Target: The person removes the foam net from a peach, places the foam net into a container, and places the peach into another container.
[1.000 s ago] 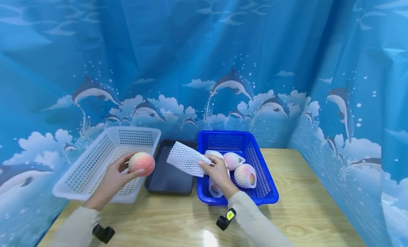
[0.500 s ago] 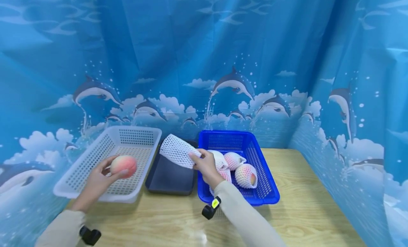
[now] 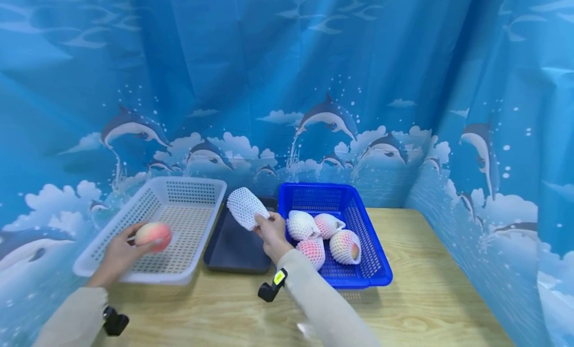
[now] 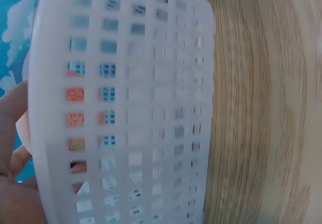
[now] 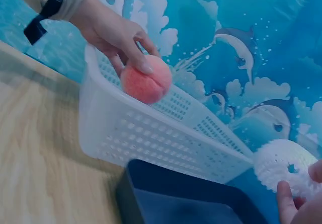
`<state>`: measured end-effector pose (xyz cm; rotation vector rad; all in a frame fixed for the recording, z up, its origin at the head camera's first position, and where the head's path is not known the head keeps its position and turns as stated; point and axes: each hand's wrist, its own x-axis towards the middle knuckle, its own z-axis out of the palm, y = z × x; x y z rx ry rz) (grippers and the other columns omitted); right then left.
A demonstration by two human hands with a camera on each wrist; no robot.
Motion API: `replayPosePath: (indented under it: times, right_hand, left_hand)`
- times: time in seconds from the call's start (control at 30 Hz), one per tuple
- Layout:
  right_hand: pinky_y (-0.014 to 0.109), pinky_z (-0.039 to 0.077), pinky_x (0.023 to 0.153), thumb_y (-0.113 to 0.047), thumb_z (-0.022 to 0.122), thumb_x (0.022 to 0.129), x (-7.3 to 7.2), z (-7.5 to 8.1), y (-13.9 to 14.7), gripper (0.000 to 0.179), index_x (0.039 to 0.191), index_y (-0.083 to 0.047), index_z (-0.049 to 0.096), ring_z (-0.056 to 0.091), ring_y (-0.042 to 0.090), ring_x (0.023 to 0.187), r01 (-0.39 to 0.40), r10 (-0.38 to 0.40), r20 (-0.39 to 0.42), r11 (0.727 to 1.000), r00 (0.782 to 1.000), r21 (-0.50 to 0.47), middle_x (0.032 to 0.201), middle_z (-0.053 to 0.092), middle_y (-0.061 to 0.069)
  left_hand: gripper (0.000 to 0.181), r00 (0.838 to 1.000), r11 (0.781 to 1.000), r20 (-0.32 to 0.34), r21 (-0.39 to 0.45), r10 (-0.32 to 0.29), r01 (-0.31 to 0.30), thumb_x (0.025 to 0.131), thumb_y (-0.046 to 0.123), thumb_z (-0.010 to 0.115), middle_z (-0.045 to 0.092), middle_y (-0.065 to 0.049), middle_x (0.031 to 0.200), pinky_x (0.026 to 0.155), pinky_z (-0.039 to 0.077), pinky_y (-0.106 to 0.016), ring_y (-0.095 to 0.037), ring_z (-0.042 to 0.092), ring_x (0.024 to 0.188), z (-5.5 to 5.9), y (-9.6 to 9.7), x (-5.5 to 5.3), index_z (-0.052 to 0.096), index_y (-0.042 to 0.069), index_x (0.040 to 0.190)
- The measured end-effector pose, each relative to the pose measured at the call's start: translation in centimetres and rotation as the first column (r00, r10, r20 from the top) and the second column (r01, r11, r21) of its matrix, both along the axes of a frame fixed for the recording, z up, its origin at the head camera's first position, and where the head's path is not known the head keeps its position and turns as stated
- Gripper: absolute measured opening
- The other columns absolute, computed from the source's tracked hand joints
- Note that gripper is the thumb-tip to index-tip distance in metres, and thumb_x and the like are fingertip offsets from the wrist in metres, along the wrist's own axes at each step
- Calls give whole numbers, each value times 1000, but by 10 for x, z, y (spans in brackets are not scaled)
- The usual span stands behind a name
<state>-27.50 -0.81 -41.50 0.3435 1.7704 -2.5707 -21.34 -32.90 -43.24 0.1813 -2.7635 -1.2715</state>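
Note:
My left hand [image 3: 122, 255] grips a bare pink and cream peach [image 3: 154, 236] over the white basket [image 3: 190, 277]. In the right wrist view the peach [image 5: 147, 79] shows just above the basket's rim, while the left wrist view looks through the basket wall [image 4: 126, 108], which hides most of it. With thumb and fingers my right hand [image 3: 272, 233] pinches a white foam net sleeve [image 3: 246, 207], holding it up over the black tray [image 3: 239, 247]. The sleeve [image 5: 284, 166] appears limp, with no fruit showing inside.
To the right stands a blue basket [image 3: 378, 257] holding several peaches [image 3: 345, 247] in foam nets. The black tray sits between both baskets on a wooden table [image 3: 426, 287]. A blue dolphin-print curtain [image 3: 287, 88] hangs behind and along the sides.
My left hand has carried the peach left and slightly down, from the white basket's right side to over its near left part. My right hand moved left with the sleeve, off the blue basket.

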Motion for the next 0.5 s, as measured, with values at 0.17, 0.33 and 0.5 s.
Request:
replayPosePath:
  times: [0.17,0.33,0.5]
  right_hand:
    - [33,59,75,8,60,85,4,-10,-20,24,108,11,50,60,20,81,92,-91,42,995,995,-36,94,58,15]
    - [28,55,69,11,59,81,8,-24,-35,23,102,11,50,58,21,79,192,-188,77,980,979,-52,92,57,15]
    - [29,54,69,13,56,79,11,-39,-43,25,102,12,47,57,24,80,250,-244,84,966,966,-67,92,56,17]
  left_hand:
    - [93,1000,1000,21,-13,-21,21,89,50,62,31,-39,141,89,50,-56,-51,43,119,-1,-9,-6,21,-10,146]
    - [92,999,999,45,-48,-12,14,88,48,65,31,-39,140,94,45,-61,-54,40,121,-6,-13,-13,23,-13,144]
    - [92,997,997,82,-73,-11,17,88,46,66,29,-39,142,97,40,-64,-54,36,124,-11,-16,-21,22,-11,145]
